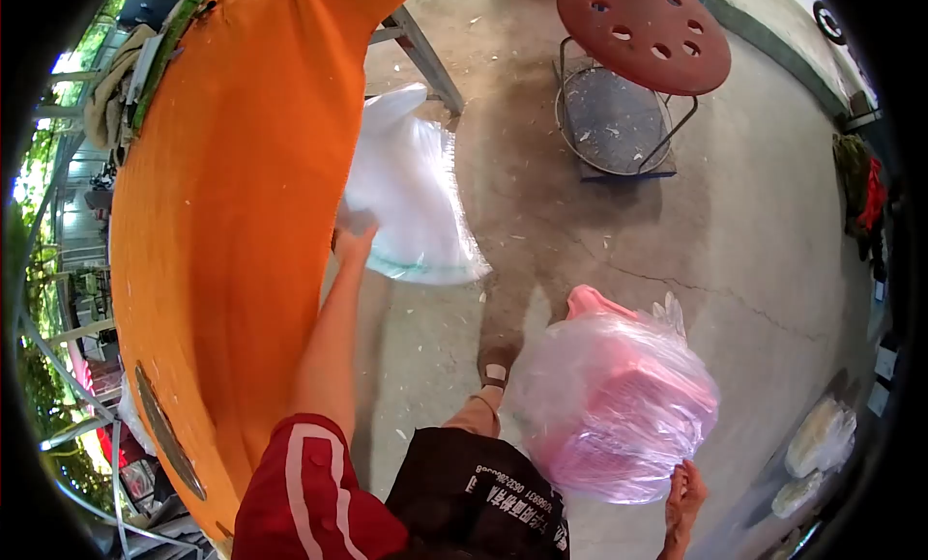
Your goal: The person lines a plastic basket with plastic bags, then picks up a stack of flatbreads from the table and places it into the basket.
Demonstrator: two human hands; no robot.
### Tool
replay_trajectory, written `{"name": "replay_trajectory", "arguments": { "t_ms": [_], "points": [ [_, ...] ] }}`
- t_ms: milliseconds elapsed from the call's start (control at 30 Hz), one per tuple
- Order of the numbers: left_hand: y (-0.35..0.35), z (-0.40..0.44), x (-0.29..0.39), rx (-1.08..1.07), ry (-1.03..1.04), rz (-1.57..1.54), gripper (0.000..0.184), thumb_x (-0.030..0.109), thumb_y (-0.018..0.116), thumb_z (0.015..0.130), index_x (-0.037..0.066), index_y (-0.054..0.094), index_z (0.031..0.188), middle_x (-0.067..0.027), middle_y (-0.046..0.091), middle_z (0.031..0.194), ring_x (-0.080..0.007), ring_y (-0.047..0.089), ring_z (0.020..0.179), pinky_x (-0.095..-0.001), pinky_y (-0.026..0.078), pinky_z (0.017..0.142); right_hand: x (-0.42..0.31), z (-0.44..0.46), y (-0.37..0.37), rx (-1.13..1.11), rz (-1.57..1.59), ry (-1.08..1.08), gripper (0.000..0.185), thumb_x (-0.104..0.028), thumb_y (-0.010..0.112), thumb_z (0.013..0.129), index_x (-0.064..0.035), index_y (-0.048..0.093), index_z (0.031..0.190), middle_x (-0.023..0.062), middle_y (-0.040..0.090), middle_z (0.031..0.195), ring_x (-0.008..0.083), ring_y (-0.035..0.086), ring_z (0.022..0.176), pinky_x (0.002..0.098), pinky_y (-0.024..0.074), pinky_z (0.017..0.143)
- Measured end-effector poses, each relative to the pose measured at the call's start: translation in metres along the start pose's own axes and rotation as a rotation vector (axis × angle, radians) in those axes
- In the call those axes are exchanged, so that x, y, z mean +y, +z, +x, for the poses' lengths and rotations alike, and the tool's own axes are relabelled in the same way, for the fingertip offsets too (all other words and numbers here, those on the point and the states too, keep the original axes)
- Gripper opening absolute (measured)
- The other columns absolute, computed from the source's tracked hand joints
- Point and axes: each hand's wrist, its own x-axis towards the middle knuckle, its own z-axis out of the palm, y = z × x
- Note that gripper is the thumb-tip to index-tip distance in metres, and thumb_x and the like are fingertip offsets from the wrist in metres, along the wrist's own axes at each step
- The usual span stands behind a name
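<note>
At the edge of an orange cloth [261, 173], my left hand [356, 239] is blurred by motion, its fingers partly hidden. It overlaps a white translucent woven sack [411, 193] with a frayed side and a green line near its lower end. I cannot tell whether the hand grips the sack or only passes over it. On my right is a large clear plastic bag [619, 405], puffed out, with pink wrapped contents showing through. My right hand [685, 494] is closed at the bag's lower right edge, fingers bent against the plastic.
A round red stool [643, 28] with holes in its seat stands ahead on the concrete floor [764, 231]. A metal leg [425, 62] rises beside the orange-covered surface. Clear plastic bundles [820, 439] lie at the right. Small scraps dot the floor.
</note>
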Motion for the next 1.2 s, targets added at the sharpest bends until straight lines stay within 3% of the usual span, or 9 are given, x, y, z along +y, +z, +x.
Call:
{"name": "replay_trajectory", "arguments": {
  "t_ms": [233,500,633,733,800,900,967,1067,1200],
  "points": [
    [0.005,0.028,-0.047,-0.099,0.324,-0.145,0.026,0.021,0.054,0.079,-0.001,0.05,0.065,-0.0087,0.051,0.057,-0.0196,0.046,0.053,-0.0341,0.037,0.053,-0.101,0.018,0.059,-0.125,-0.112,-0.178,0.019,-0.003,0.055,0.078,0.0005,0.055,0.096,0.009,0.06,0.077,0.0155,0.058,0.063,0.0243,0.0456,0.056],
    [-0.067,-0.055,0.004,-0.348,0.282,-0.252,0.033,0.026,0.061,0.076,0.002,0.047,0.059,-0.0072,0.046,0.049,-0.0169,0.041,0.045,-0.0327,0.034,0.045,-0.204,0.018,0.102,-0.291,-0.178,-0.388,0.017,-0.002,0.058,0.074,-0.0001,0.057,0.09,0.0145,0.06,0.08,0.0247,0.058,0.062,0.0309,0.0472,0.057],
    [-0.147,-0.105,0.072,-0.923,-0.041,-0.912,0.024,0.014,0.061,0.075,0.004,0.049,0.057,0.0029,0.045,0.05,-0.0033,0.039,0.049,-0.0234,0.033,0.043,-0.246,0.006,0.11,-0.355,-0.075,-0.45,0.029,-0.005,0.065,0.07,-0.0003,0.056,0.097,0.0136,0.061,0.082,0.0235,0.059,0.066,0.0308,0.0479,0.06],
    [-0.209,-0.162,0.1,-1.033,0.871,-0.55,0.014,0.017,0.055,0.068,0.003,0.054,0.066,-0.0087,0.053,0.058,-0.0184,0.053,0.054,-0.0314,0.041,0.049,-0.303,-0.004,0.12,-0.397,0.174,-0.536,0.061,-0.011,0.07,0.067,-0.0018,0.04,0.119,0.0162,0.056,0.1,0.024,0.057,0.082,0.032,0.0474,0.068],
    [-0.191,-0.245,0.061,-1.326,1.079,-0.437,0.012,0.018,0.054,0.068,0.006,0.054,0.064,-0.0123,0.056,0.061,-0.026,0.053,0.055,-0.0352,0.041,0.051,-0.334,-0.016,0.127,-0.548,0.227,-0.414,0.075,-0.016,0.071,0.066,-0.0025,0.028,0.127,0.018,0.05,0.111,0.0241,0.055,0.089,0.0331,0.0466,0.071],
    [-0.262,-0.262,0.1,-1.49,0.919,-0.678,0.009,0.008,0.054,0.065,0.004,0.051,0.058,-0.0094,0.051,0.052,-0.023,0.049,0.05,-0.0339,0.039,0.048,-0.341,-0.052,0.147,-0.504,-0.317,-0.618,0.058,-0.022,0.066,0.071,-0.0032,0.04,0.12,0.0153,0.056,0.102,0.0222,0.057,0.079,0.0332,0.0472,0.066],
    [-0.289,-0.266,0.107,-1.498,0.871,-0.805,0.012,0.01,0.055,0.069,0.004,0.053,0.057,-0.0063,0.05,0.049,-0.0179,0.047,0.048,-0.0307,0.037,0.047,-0.293,-0.049,0.17,-0.894,-0.157,-0.311,0.031,-0.021,0.061,0.075,-0.0031,0.056,0.1,0.0112,0.061,0.079,0.0185,0.056,0.06,0.0295,0.0469,0.056],
    [-0.309,-0.281,0.095,-1.47,0.84,-0.755,0.013,0.015,0.052,0.078,0.005,0.06,0.076,-0.0052,0.056,0.064,-0.0099,0.048,0.055,-0.0267,0.038,0.046,-0.296,-0.077,0.132,-0.655,0.236,-0.215,0.017,-0.018,0.057,0.078,-0.0023,0.061,0.081,0.0073,0.058,0.06,0.015,0.052,0.048,0.0263,0.0445,0.048],
    [-0.342,-0.304,0.093,-0.892,0.242,-0.994,0.035,0.018,0.066,0.07,0.006,0.054,0.101,-0.0088,0.058,0.085,-0.0153,0.054,0.074,-0.0287,0.042,0.071,-0.298,-0.122,0.06,-0.434,0.295,-0.383,0.018,-0.018,0.055,0.081,-0.0017,0.06,0.088,0.0062,0.057,0.064,0.0118,0.051,0.051,0.0251,0.0413,0.045]
  ]
}}
